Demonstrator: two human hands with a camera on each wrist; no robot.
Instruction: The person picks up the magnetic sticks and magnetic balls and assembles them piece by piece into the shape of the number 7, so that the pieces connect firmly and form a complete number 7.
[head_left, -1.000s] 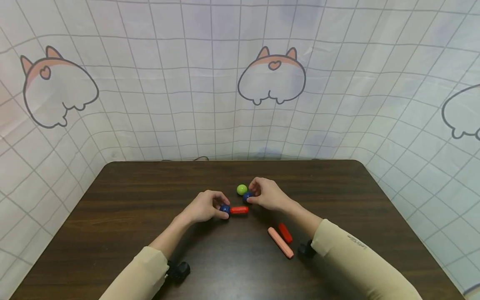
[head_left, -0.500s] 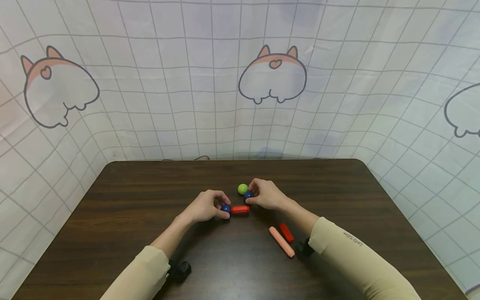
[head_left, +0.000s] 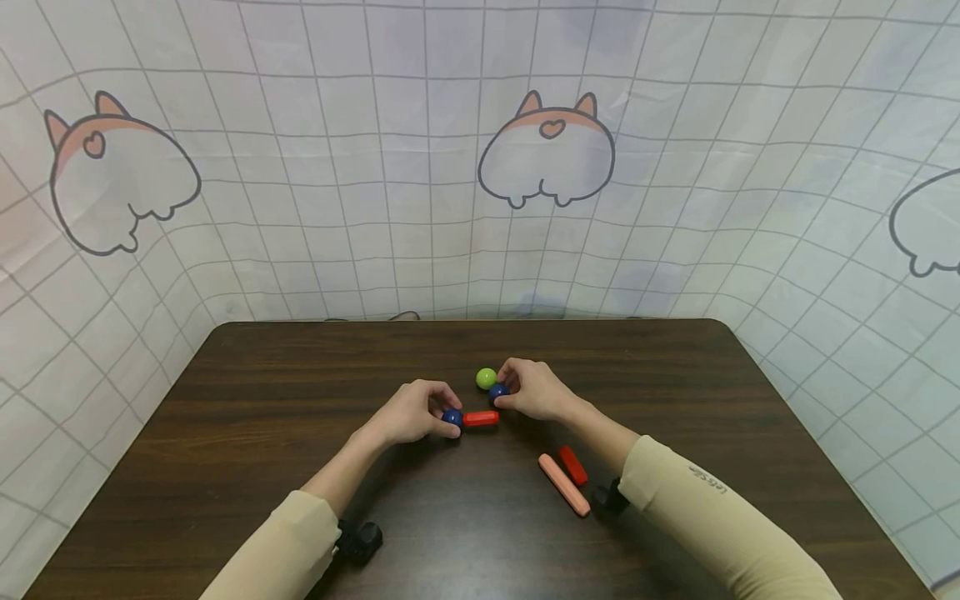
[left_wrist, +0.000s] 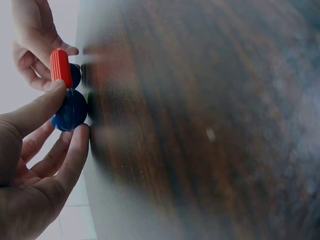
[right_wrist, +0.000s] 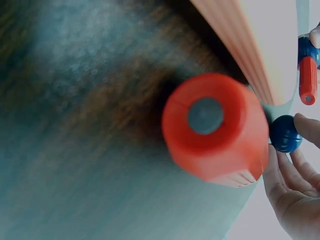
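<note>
My left hand point(head_left: 408, 412) pinches a blue ball point(head_left: 452, 417) between thumb and fingers. A short red ribbed rod point(head_left: 482, 418) sticks out from that ball to the right, its near end against the ball in the left wrist view. Farther back, my right hand point(head_left: 543, 393) pinches a second blue ball point(head_left: 498, 393) low over the table. Just behind this ball is a lime green ball point(head_left: 486, 378), overlapped by it in the head view. The right wrist view shows thumb and fingers around the second ball point(right_wrist: 285, 134).
Under the right forearm, a longer peach rod point(head_left: 564, 485) and another red rod point(head_left: 573, 466) lie side by side on the dark wooden table point(head_left: 300, 358). The red rod's end bears a grey disc. A grid-patterned cloth point(head_left: 375, 167) surrounds the table's back and sides.
</note>
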